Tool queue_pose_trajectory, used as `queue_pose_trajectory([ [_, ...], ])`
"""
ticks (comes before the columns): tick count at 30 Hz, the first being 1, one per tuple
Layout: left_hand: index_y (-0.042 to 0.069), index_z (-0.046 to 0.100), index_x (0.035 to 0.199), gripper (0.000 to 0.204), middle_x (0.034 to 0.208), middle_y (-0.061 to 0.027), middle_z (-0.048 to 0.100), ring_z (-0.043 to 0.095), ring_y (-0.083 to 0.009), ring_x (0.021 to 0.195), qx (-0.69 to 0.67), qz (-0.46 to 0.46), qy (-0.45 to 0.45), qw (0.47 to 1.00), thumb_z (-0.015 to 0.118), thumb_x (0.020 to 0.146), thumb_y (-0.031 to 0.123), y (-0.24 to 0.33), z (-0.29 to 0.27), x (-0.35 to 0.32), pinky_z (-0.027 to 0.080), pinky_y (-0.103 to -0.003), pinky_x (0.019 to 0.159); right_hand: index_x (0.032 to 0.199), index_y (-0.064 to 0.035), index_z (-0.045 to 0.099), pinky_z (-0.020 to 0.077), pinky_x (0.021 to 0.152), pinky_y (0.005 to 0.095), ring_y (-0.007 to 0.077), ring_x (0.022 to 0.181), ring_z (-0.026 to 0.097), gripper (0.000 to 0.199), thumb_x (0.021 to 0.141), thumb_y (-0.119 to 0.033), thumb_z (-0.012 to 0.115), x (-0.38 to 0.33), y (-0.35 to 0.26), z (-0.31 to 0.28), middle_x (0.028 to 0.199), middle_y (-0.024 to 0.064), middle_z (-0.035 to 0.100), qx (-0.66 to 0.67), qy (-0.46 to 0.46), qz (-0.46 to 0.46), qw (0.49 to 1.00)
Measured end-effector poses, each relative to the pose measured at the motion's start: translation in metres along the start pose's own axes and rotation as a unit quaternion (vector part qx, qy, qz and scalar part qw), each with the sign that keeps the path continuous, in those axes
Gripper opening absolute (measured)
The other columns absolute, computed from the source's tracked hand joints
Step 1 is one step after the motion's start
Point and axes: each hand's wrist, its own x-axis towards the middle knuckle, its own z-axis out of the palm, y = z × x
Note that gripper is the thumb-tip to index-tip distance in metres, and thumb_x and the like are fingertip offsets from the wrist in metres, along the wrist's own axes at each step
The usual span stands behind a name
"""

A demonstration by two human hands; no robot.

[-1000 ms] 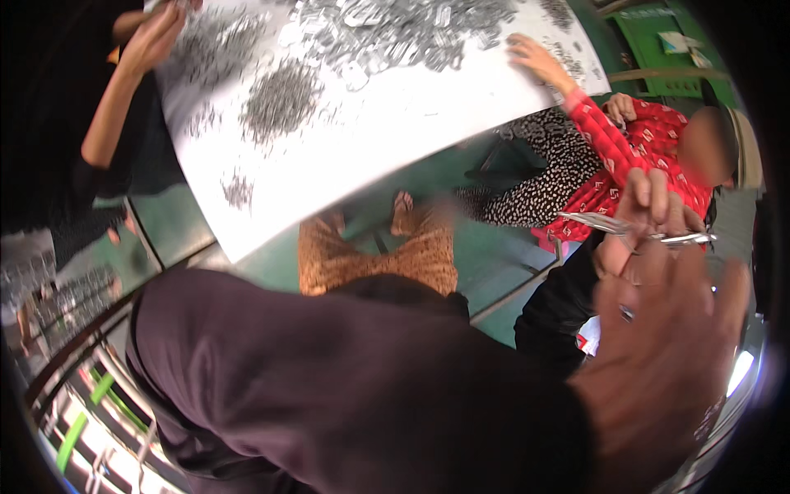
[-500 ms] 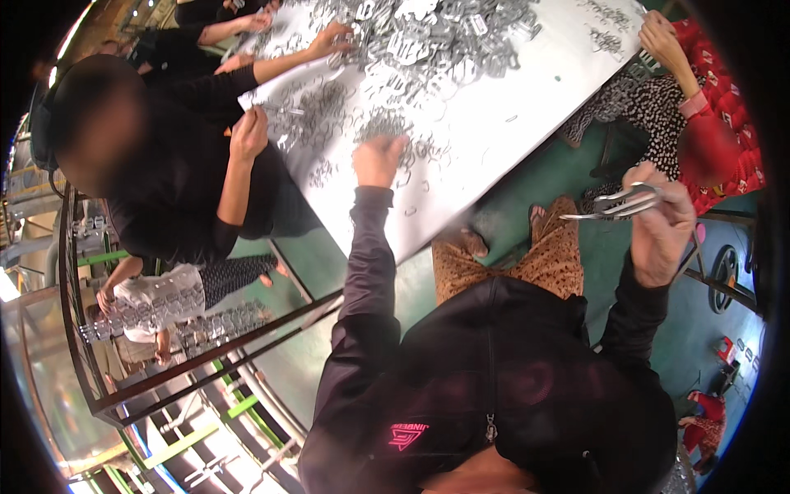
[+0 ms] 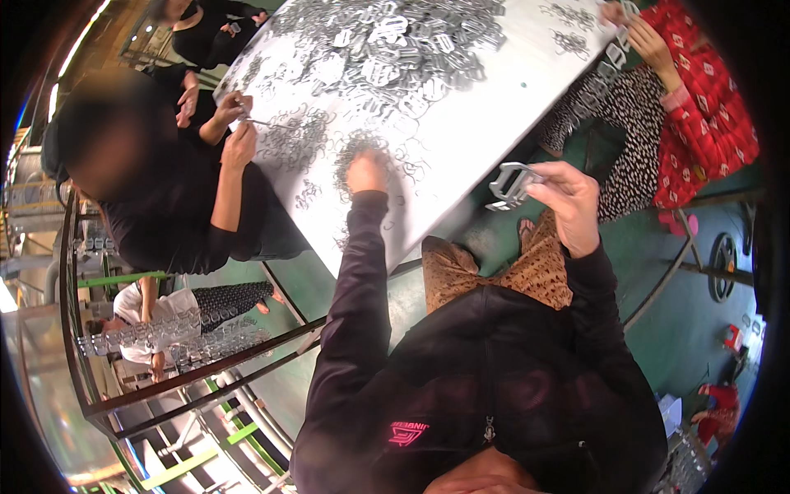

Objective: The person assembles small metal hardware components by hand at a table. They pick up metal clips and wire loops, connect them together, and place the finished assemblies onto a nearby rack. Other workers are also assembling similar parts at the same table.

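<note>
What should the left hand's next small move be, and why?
Perhaps pinch one of the thin wire pieces with the left hand: it is down among them, while the right hand holds a metal buckle beyond the table's edge.

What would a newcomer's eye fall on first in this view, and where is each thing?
Probably the big heap of silvery buckles on the far part of the white table. Next, the right hand holding a single buckle off the table's edge, and the left hand at the small metal pieces. At right, a red patterned top stands out.
</note>
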Motion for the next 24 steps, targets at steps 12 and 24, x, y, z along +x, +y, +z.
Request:
queue_pose_trajectory([
  [12,-0.009,0.062,0.1,0.014,0.092,-0.0134,0.064,0.063,-0.0164,0.073,-0.651,-0.061,-0.121,0.747,0.06,0.088,-0.002,0.129,-0.095,-0.1,0.059,-0.032,0.065,0.107,0.0033,0.063,0.051,0.068,0.0204,0.0069,0.077,0.063,0.024,0.083,0.001,0.068,-0.026,0.04,0.005,0.084,0.0044,0.068,0.024,-0.019,0.06,0.998],
  [24,0.001,0.065,0.088,0.01,0.11,-0.01,0.06,0.061,-0.0163,0.087,-0.396,0.169,0.024,0.902,0.069,0.08,-0.002,0.184,-0.086,-0.136,0.053,-0.028,0.074,0.098,0.0031,0.065,0.0515,0.071,0.0201,0.0076,0.079,0.063,0.016,0.082,0.005,0.068,-0.041,0.025,0.013,0.088,0.0052,0.068,-0.069,-0.019,0.02,0.997],
])
